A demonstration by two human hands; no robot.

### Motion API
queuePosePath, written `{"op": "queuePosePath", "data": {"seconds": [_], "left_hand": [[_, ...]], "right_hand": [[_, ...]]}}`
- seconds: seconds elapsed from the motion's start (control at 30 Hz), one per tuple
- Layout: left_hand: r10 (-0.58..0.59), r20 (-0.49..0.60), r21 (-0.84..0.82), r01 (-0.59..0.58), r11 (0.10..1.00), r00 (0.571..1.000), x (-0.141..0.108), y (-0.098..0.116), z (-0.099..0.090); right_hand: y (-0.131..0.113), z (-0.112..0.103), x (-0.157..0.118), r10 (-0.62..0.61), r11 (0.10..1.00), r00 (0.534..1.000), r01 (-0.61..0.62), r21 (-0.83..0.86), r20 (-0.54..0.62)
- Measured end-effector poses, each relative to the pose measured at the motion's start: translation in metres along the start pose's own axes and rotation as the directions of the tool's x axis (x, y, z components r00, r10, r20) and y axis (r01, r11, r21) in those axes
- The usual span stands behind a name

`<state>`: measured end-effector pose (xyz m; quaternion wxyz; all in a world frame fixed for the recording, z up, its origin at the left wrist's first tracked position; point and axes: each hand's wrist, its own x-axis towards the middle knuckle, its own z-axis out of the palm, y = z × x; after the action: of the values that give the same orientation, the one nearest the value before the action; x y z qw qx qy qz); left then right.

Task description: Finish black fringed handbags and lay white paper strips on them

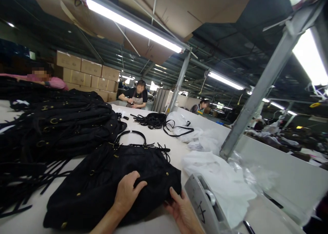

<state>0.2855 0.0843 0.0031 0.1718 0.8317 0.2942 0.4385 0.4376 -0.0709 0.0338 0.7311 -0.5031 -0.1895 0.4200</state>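
Observation:
A black handbag (pixel 123 169) with brass-coloured studs and a curved handle lies on its side on the white table in front of me. My left hand (pixel 128 192) is on its near side, with the thumb and fingers closed on a fold of the fabric; some fingertips are hidden. At the bag's right end, my right hand (pixel 180 206) grips the edge, thumb on top and fingers underneath. Just right of that hand stands a grey-white tool holder or box (pixel 202 206) with dark marking on its side.
A heap of black bags (pixel 64 124) fills the left. Black straps (pixel 151 119), clear plastic bags (pixel 207 138) and white sheets (pixel 217 179) lie farther back and right. A slanted metal post (pixel 258 87) rises at the table's edge. Several people work beyond, near stacked cartons (pixel 77 77).

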Motion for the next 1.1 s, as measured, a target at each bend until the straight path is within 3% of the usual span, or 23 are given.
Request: {"op": "queuePosePath", "data": {"seconds": [0.13, 0.27, 0.33, 0.37, 0.43, 0.5, 0.53, 0.6, 0.67, 0.77, 0.93, 1.1], "left_hand": [[0.111, -0.035, 0.070, -0.108, 0.992, 0.993, -0.003, 0.011, -0.006], [0.190, 0.129, 0.224, -0.216, 0.950, 0.973, -0.011, 0.021, 0.001], [0.191, 0.166, 0.256, -0.229, 0.939, 0.967, -0.014, 0.023, 0.005], [0.197, 0.170, 0.264, -0.237, 0.935, 0.966, -0.015, 0.023, 0.006], [0.215, 0.173, 0.279, -0.258, 0.925, 0.961, -0.017, 0.023, 0.007], [0.231, 0.175, 0.291, -0.275, 0.916, 0.957, -0.017, 0.023, 0.005], [0.233, 0.176, 0.295, -0.278, 0.914, 0.956, -0.018, 0.023, 0.004], [0.230, 0.181, 0.302, -0.277, 0.912, 0.956, -0.018, 0.023, 0.002], [0.223, 0.194, 0.310, -0.275, 0.910, 0.955, -0.017, 0.024, 0.000], [0.233, 0.228, 0.309, -0.297, 0.903, 0.945, -0.015, 0.026, -0.002], [0.301, 0.301, 0.294, -0.389, 0.873, 0.905, -0.020, 0.030, -0.010], [0.448, 0.401, 0.298, -0.576, 0.761, 0.799, -0.036, 0.029, -0.020]], "right_hand": [[0.019, -0.022, 0.008, -0.142, 0.963, 0.975, 0.096, -0.251, -0.171], [0.038, -0.057, 0.008, -0.200, 0.776, 0.956, 0.020, -0.630, -0.216], [0.033, -0.060, 0.004, -0.328, 0.564, 0.935, 0.082, -0.821, -0.132], [0.026, -0.057, 0.002, -0.433, 0.403, 0.900, 0.145, -0.904, -0.049], [0.005, -0.039, -0.002, -0.580, 0.038, 0.785, 0.293, -0.955, 0.218], [-0.016, -0.013, -0.003, -0.479, -0.218, 0.722, 0.453, -0.864, 0.499], [-0.024, -0.001, -0.001, -0.326, -0.274, 0.731, 0.534, -0.800, 0.599], [-0.036, 0.019, 0.006, -0.029, -0.331, 0.760, 0.606, -0.723, 0.650], [-0.041, 0.026, 0.015, 0.100, -0.391, 0.803, 0.575, -0.719, 0.587], [-0.044, 0.016, 0.027, 0.093, -0.448, 0.838, 0.518, -0.729, 0.538], [-0.041, -0.009, 0.027, 0.072, -0.479, 0.834, 0.510, -0.715, 0.547], [-0.023, -0.029, 0.013, -0.026, -0.448, 0.829, 0.490, -0.748, 0.558]]}}
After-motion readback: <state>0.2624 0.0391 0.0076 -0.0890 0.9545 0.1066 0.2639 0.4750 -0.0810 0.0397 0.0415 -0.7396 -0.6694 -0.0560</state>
